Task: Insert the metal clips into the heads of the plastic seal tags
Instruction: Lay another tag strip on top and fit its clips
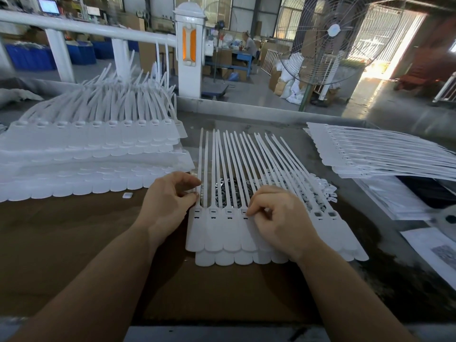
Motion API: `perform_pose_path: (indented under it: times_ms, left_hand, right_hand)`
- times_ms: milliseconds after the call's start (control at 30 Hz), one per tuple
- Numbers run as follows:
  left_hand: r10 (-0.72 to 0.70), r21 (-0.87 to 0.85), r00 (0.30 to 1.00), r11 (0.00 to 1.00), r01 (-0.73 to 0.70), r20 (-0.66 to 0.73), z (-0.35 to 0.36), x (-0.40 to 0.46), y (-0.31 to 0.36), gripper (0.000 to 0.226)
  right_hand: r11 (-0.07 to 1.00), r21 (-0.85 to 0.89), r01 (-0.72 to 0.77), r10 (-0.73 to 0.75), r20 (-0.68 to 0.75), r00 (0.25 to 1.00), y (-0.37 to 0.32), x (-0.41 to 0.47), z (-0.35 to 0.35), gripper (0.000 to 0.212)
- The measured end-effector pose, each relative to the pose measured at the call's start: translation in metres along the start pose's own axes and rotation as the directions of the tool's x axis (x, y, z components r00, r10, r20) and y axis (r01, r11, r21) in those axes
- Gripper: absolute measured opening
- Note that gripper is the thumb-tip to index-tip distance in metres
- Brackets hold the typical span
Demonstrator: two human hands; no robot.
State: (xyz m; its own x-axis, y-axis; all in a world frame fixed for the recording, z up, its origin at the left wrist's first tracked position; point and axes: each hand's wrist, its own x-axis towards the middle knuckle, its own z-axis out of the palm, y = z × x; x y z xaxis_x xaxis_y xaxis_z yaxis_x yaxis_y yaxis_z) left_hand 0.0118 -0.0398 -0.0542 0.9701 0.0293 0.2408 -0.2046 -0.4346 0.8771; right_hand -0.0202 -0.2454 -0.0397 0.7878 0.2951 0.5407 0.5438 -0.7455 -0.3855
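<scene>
A strip of joined white plastic seal tags (222, 233) lies flat before me on the brown board, tails pointing away, with a second strip under it. Shiny metal clips (228, 191) lie in a pile beneath the tails. My left hand (170, 203) sits at the strip's left edge, thumb and forefinger pinched together beside the first tag head; whether a clip is between them is too small to tell. My right hand (276, 215) has its fingers curled down on the tag heads near the middle, fingertips at the fourth head. Several heads to the left show dark slots.
A tall stack of tag strips (93, 149) fills the left of the table. Another stack (385, 154) lies at the right, above papers (434, 248). One small white piece (127, 195) lies loose on the board. A big fan (330, 40) stands beyond the table's far edge.
</scene>
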Motion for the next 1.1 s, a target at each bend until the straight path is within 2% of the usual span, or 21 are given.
perform_pose_path:
  times_ms: [200,367,500,600,900,1100]
  left_hand:
    - [-0.004,0.015,1.0,1.0,0.004,-0.005,0.001,0.001,-0.001,0.023]
    - [-0.025,-0.011,1.0,1.0,0.024,-0.009,0.0,0.002,-0.001,0.024]
    - [-0.017,-0.008,1.0,1.0,0.017,-0.006,0.001,0.003,-0.001,0.027]
    - [-0.011,-0.003,1.0,1.0,0.011,-0.006,0.001,0.003,-0.002,0.026]
    - [-0.009,-0.017,1.0,1.0,0.009,-0.003,0.001,0.002,-0.001,0.029]
    - [-0.017,-0.023,1.0,1.0,0.017,-0.006,0.001,0.002,-0.001,0.029]
  right_hand:
    - [0.97,0.045,-0.237,0.241,-0.135,0.961,0.009,0.002,-0.001,0.019]
    - [0.873,-0.15,-0.465,0.426,-0.23,0.875,0.037,0.008,-0.019,0.021]
    - [0.742,-0.288,-0.605,0.573,-0.195,0.796,0.06,0.014,-0.037,0.022]
    - [0.703,-0.338,-0.625,0.621,-0.135,0.772,0.072,0.013,-0.043,0.024]
    - [0.692,-0.46,-0.556,0.624,-0.005,0.781,0.084,0.019,-0.04,0.038]
    - [0.668,-0.507,-0.544,0.642,0.023,0.767,0.084,0.025,-0.043,0.041]
